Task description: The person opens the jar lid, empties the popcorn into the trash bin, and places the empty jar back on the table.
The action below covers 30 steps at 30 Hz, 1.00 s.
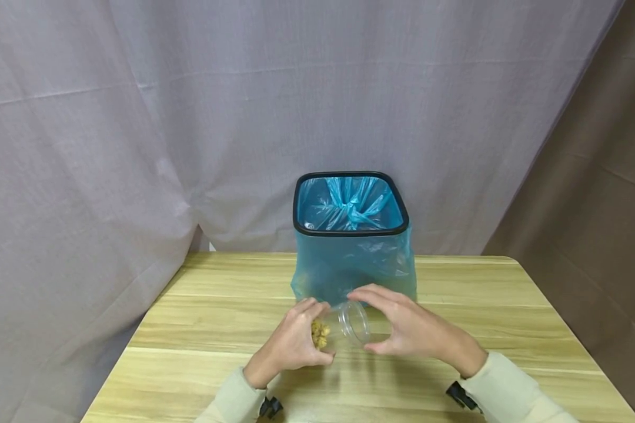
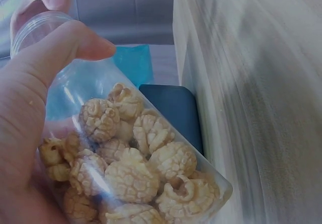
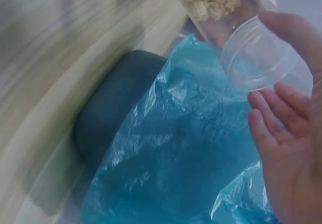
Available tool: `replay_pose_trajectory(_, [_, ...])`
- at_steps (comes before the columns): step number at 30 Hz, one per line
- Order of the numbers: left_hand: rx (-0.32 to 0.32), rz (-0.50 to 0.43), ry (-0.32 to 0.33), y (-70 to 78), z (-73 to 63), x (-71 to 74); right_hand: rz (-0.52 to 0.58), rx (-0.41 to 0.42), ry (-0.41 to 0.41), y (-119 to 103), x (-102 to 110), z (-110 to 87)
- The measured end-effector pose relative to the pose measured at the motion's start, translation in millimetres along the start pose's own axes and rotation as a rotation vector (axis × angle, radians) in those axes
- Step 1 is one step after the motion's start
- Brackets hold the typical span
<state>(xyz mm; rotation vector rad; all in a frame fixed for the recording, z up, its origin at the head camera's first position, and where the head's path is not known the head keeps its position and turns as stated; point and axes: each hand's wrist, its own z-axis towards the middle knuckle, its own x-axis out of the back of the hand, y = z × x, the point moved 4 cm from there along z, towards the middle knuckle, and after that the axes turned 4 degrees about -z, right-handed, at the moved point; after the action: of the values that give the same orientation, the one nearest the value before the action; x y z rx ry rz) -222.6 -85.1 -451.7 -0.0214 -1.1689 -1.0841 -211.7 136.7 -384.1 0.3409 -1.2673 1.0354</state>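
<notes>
A clear plastic jar (image 1: 356, 323) with caramel popcorn (image 2: 133, 173) in it lies tilted on its side above the table, its rimmed end to the right. My left hand (image 1: 291, 339) grips the jar's body, thumb and fingers curled round it. At the rimmed end, my right hand (image 1: 413, 326) holds the ring between thumb and fingertips. In the right wrist view the right hand (image 3: 297, 143) has its thumb on one side of the rim and fingertips on the other. Whether a clear lid covers that end, I cannot tell.
Behind the hands stands a trash bin with a black rim (image 1: 349, 232), lined with a blue plastic bag (image 1: 354, 258). Its dark base (image 3: 115, 108) rests on the wooden table (image 1: 206, 329). Grey curtains (image 1: 233, 129) hang behind the table.
</notes>
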Motion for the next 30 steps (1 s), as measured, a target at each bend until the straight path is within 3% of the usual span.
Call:
replay_pose_trajectory(4, [0.009, 0.001, -0.002, 0.0, 0.1, -0.5, -0.019, -0.03, 0.011, 1.9, 0.1, -0.8])
replay_pose_trajectory(11, [-0.002, 0.007, 0.005, 1.6, 0.8, -1.4, 0.046, -0.244, -0.004, 7.7, -6.3, -2.9])
replay_pose_trajectory(15, [-0.012, 0.018, 0.012, 1.9, 1.0, -2.2, 0.065, -0.288, -0.006, 9.6, -10.2, -2.1])
replay_pose_trajectory(20, [-0.023, 0.018, 0.006, 2.6, 0.8, -3.6, 0.066, -0.254, 0.003, 9.0, -9.2, -2.1])
replay_pose_trajectory(30, [-0.013, -0.022, -0.004, 2.6, 1.5, -3.5, -0.022, -0.102, 0.033, 5.0, 6.1, -1.7])
